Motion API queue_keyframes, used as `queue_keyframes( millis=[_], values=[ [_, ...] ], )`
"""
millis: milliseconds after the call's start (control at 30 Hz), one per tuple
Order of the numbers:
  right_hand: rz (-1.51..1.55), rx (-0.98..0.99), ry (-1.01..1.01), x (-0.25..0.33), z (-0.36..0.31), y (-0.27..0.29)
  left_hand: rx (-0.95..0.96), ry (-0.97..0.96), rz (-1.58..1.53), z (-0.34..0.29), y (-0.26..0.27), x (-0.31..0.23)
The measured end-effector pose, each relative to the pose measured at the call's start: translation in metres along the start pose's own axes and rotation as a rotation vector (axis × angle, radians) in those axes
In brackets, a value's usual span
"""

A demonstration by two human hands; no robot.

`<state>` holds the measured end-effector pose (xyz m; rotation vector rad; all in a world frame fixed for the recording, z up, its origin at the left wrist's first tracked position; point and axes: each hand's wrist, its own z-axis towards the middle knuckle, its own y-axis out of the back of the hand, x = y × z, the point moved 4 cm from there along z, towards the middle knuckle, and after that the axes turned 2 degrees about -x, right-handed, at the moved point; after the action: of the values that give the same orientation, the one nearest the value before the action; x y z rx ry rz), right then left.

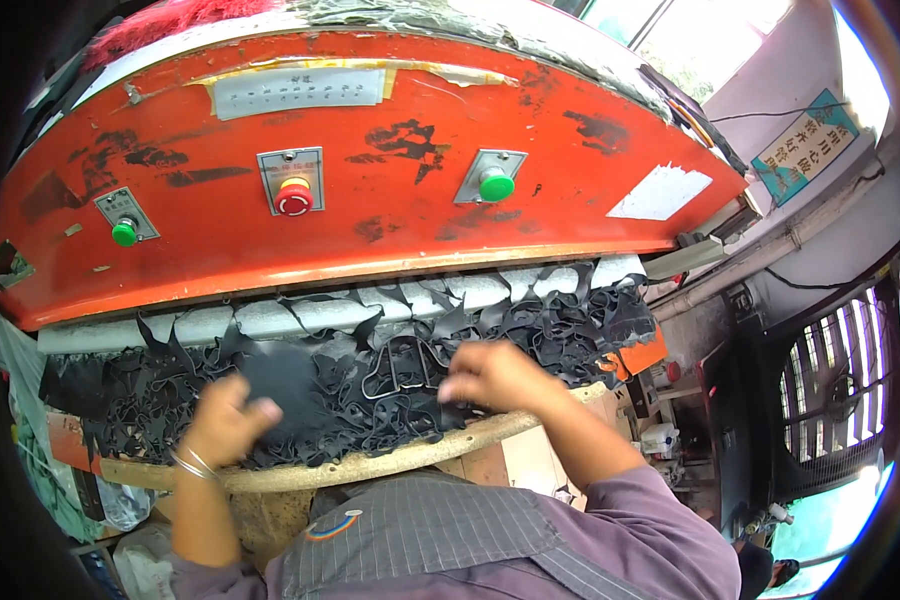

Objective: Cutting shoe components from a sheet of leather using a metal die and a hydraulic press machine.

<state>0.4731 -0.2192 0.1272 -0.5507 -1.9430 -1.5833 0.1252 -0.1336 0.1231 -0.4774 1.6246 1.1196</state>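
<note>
My left hand [225, 420] is over the near left part of the scraps, its thumb and fingers apart. Beside its fingertips is a smooth dark piece of sheet material [285, 385], smeared by motion; the hand does not visibly grip it. My right hand [495, 378] is bent, with thumb and fingertips at the right end of a thin metal cutting die [400, 388]. The die is an open outline of metal strip lying on the scraps. Tangled black cut-out scraps [160, 410] surround both hands.
A red machine body [390, 210] rises behind the work bed, with a red stop button [293, 197] and green buttons [496, 185]. A pale bar [340, 315] runs beneath it. The bed's worn curved front edge [370, 465] lies between the scraps and my apron [420, 530].
</note>
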Motion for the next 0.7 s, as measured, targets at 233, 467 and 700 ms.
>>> queue_keyframes(
  millis=[233, 467, 700],
  values=[
    [-0.404, 0.012, 0.105, 0.0, -0.058, -0.086, 0.116, 0.04, 0.37, -0.042, -0.098, 0.013],
    [-0.424, 0.185, 0.142, -0.007, -0.042, -0.063, -0.018, 0.163, 0.275, -0.031, -0.102, 0.007],
    [-0.195, -0.337, 0.011, -0.071, 0.074, 0.045, 0.249, 0.292, 0.306, 0.017, -0.093, -0.013]
  ],
)
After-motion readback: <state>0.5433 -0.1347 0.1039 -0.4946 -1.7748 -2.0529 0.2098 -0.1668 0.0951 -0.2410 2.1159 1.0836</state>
